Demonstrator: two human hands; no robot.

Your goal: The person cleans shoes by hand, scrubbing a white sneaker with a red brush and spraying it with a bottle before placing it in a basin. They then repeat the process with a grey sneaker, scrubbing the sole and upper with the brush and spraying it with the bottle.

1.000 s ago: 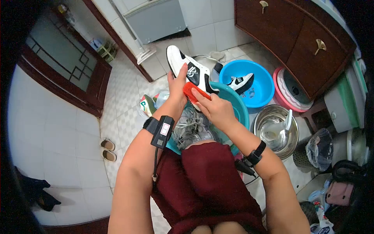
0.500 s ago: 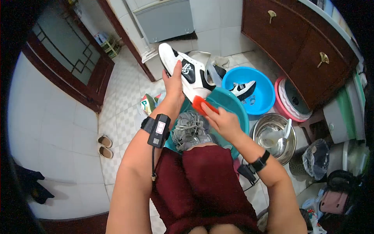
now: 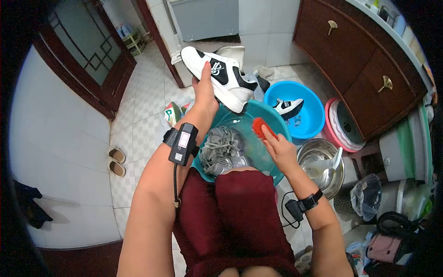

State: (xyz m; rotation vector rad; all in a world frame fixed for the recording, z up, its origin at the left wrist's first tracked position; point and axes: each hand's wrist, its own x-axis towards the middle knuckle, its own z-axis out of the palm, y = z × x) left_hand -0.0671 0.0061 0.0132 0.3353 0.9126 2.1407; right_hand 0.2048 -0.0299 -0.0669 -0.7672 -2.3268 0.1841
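A white and black sneaker [image 3: 220, 74] is held up by my left hand [image 3: 205, 94], its toe toward the upper left and its heel over the basin's far rim. My right hand [image 3: 280, 152] grips a red brush [image 3: 264, 128], apart from the sneaker and above the water. Below both hands stands a teal basin [image 3: 279, 121] of water between my knees. Grey laced shoes [image 3: 224, 150] lie in its left part. The sole of the held sneaker is mostly hidden.
A blue basin [image 3: 315, 111] beyond holds another white and black sneaker [image 3: 289, 108]. To the right stand a steel bowl [image 3: 339, 179] with a ladle [image 3: 336, 159], a pink basin [image 3: 328, 121] and a lined bin [image 3: 367, 196]. Beige slippers [image 3: 116, 161] sit at the left.
My right hand has drawn the red brush away from the sneaker's heel, to the right and down. The sneaker has turned slightly and shows more of its side.
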